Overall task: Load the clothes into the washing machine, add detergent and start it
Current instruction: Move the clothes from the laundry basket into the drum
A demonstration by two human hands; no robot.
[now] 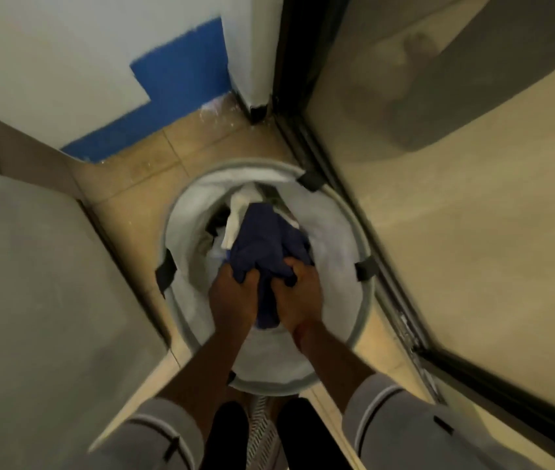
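A round white laundry basket (333,228) with a grey rim stands on the tiled floor below me. A dark blue garment (269,239) lies bunched on top of the clothes inside it, with a white piece (237,215) and darker clothes behind it. My left hand (233,293) grips the blue garment's near left part. My right hand (299,293) grips its near right part. Both hands are inside the basket's mouth, fingers curled into the cloth. The grey top of the washing machine (31,283) fills the left side of the view.
A glass sliding door (456,232) with a dark frame and floor track runs close along the basket's right side. A white wall with a blue painted patch (181,96) stands behind. Beige floor tiles (153,171) show between machine and basket. My legs and shoes are at the bottom edge.
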